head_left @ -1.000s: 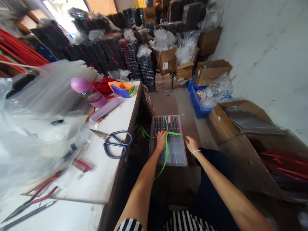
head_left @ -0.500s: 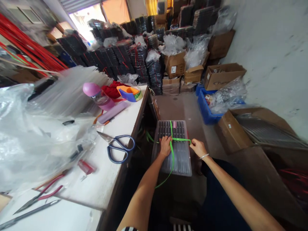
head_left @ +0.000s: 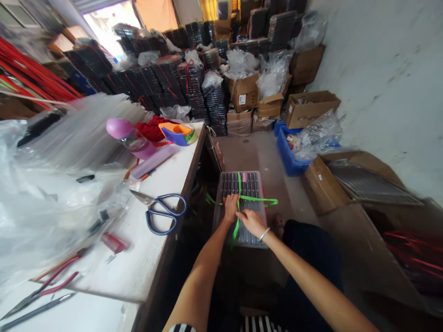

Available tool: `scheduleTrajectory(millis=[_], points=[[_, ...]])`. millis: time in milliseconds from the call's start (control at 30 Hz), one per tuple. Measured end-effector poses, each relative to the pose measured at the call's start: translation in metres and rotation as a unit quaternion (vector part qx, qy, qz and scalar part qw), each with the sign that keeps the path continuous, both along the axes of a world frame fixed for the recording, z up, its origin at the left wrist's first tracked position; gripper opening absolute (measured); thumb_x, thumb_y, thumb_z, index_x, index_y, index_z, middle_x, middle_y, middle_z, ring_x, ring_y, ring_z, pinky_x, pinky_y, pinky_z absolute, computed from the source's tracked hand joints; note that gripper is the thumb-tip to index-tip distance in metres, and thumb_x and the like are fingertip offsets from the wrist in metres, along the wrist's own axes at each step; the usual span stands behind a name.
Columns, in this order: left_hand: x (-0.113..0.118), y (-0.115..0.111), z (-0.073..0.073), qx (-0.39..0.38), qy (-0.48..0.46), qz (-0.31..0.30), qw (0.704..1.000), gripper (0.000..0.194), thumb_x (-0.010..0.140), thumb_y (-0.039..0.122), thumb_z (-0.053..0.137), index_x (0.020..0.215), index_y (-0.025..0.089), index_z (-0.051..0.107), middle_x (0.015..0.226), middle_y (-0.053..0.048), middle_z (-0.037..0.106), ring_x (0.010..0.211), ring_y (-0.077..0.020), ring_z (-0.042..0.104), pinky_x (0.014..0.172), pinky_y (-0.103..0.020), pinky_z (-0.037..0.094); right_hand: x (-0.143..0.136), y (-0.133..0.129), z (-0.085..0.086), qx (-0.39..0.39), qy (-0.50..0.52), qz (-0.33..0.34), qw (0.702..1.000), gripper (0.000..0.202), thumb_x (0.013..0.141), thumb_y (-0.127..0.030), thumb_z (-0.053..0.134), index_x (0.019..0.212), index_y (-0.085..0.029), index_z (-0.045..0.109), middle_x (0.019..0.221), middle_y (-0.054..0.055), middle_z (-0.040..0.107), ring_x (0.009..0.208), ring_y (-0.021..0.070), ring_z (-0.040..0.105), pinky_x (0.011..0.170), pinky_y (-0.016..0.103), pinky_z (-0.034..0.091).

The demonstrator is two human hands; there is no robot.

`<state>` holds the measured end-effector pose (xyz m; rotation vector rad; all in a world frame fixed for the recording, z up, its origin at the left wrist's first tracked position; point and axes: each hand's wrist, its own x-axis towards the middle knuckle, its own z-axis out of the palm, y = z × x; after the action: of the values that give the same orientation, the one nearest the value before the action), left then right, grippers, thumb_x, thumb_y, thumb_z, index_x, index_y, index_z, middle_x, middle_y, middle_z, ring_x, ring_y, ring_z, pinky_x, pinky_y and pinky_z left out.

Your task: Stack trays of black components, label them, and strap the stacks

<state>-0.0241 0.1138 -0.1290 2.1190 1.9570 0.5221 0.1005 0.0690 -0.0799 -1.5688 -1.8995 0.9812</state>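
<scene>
A stack of clear plastic cases [head_left: 254, 184] with dark slotted rows inside stands low beside the table. Bright green strap [head_left: 258, 198] crosses over its top in both directions. My left hand [head_left: 230, 206] lies on top of the stack with its fingers closed on the strap at the crossing. Close beside it, my right hand [head_left: 252, 222] pinches the part of the strap that runs toward me. One loop of strap sticks out past the stack's right side, and another loose piece hangs off the left.
On the white table [head_left: 138, 263] at left lie blue-handled scissors [head_left: 166, 212], red-handled pliers [head_left: 44, 286], a tape roll [head_left: 190, 134] and plastic sheets [head_left: 100, 133]. Cardboard boxes [head_left: 325, 189] and a blue crate [head_left: 290, 154] stand at right. Wrapped black stacks [head_left: 194, 92] line the back.
My right hand has let go of the strap end at the right and moved left, onto the strap beside my left hand. My left hand stays at the crossing. The view has shifted slightly.
</scene>
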Motion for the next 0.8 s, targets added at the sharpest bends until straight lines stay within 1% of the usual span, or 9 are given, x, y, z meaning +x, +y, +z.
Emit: scheduleTrajectory(millis=[67,133,333,400,433,467,533,667,800], points=[[0.000,0.002,-0.001,-0.003,0.001,0.003,1.000,0.025,0.093,0.019,0.037,0.087,0.019,0.061,0.087,-0.005,0.061,0.087,-0.0203,0.051,0.075,-0.032,0.033,-0.019,-0.012,-0.002,-0.034,0.038,0.006,0.999,0.031,0.086,-0.028,0.044,0.057,-0.019,0.052,0.047,-0.001,0.049,0.046,0.0128,0.047,0.050,0.024,0.032],[0.000,0.002,-0.002,-0.003,-0.002,0.004,1.000,0.025,0.094,0.018,0.036,0.086,0.019,0.060,0.086,-0.006,0.060,0.086,-0.0204,0.050,0.075,-0.032,0.033,-0.031,-0.026,0.005,-0.050,0.075,0.006,0.996,0.032,0.087,-0.024,0.038,0.057,-0.018,0.050,0.049,-0.001,0.049,0.049,0.0117,0.047,0.051,0.023,0.032],[0.003,-0.004,0.000,0.006,-0.030,0.003,1.000,0.033,0.097,0.023,0.027,0.084,0.019,0.058,0.086,-0.006,0.060,0.087,-0.0209,0.051,0.078,-0.034,0.032,-0.048,-0.068,0.061,-0.073,0.184,0.090,0.976,0.041,0.090,-0.041,0.039,0.059,-0.017,0.053,0.052,-0.003,0.046,0.053,0.0092,0.044,0.054,0.022,0.032],[0.004,-0.005,0.002,0.003,-0.038,0.002,0.999,0.034,0.097,0.026,0.028,0.083,0.019,0.058,0.085,-0.006,0.060,0.087,-0.0213,0.050,0.080,-0.035,0.032,-0.049,-0.076,0.071,-0.091,0.214,0.093,0.968,0.045,0.091,-0.045,0.038,0.059,-0.017,0.053,0.052,-0.003,0.043,0.052,0.0087,0.042,0.053,0.022,0.030],[0.004,-0.005,0.002,0.000,-0.042,0.002,0.999,0.035,0.097,0.027,0.028,0.083,0.019,0.059,0.086,-0.006,0.060,0.088,-0.0212,0.050,0.081,-0.035,0.032,-0.049,-0.079,0.071,-0.105,0.227,0.089,0.964,0.045,0.090,-0.046,0.038,0.060,-0.017,0.053,0.052,-0.004,0.042,0.052,0.0087,0.041,0.053,0.023,0.030],[0.004,-0.005,0.001,-0.003,-0.046,0.003,0.999,0.035,0.097,0.028,0.028,0.083,0.019,0.059,0.087,-0.006,0.060,0.089,-0.0211,0.050,0.082,-0.035,0.032,-0.048,-0.083,0.066,-0.121,0.238,0.083,0.960,0.044,0.090,-0.047,0.040,0.060,-0.017,0.053,0.053,-0.004,0.042,0.053,0.0087,0.041,0.054,0.023,0.030],[0.005,-0.002,-0.004,-0.010,-0.053,0.008,0.999,0.035,0.097,0.029,0.028,0.086,0.019,0.060,0.090,-0.006,0.060,0.091,-0.0208,0.049,0.085,-0.035,0.031,-0.044,-0.093,0.047,-0.164,0.248,0.068,0.952,0.040,0.087,-0.047,0.045,0.062,-0.017,0.054,0.053,-0.005,0.041,0.054,0.0086,0.040,0.055,0.022,0.030],[0.006,0.005,-0.022,-0.029,-0.064,0.025,0.997,0.034,0.097,0.029,0.030,0.093,0.019,0.063,0.092,-0.006,0.060,0.094,-0.0209,0.048,0.091,-0.036,0.029,-0.027,-0.127,-0.019,-0.286,0.228,0.046,0.930,0.031,0.079,-0.040,0.059,0.060,-0.015,0.054,0.051,-0.005,0.046,0.049,0.0082,0.042,0.050,0.021,0.034],[0.005,0.009,-0.035,-0.036,-0.073,0.033,0.996,0.032,0.096,0.028,0.034,0.099,0.018,0.064,0.093,-0.006,0.060,0.095,-0.0222,0.048,0.093,-0.036,0.028,-0.015,-0.138,-0.079,-0.352,0.186,-0.040,0.917,0.024,0.087,-0.036,0.054,0.083,-0.013,0.058,0.061,-0.004,0.054,0.047,0.0066,0.046,0.046,0.020,0.039]])
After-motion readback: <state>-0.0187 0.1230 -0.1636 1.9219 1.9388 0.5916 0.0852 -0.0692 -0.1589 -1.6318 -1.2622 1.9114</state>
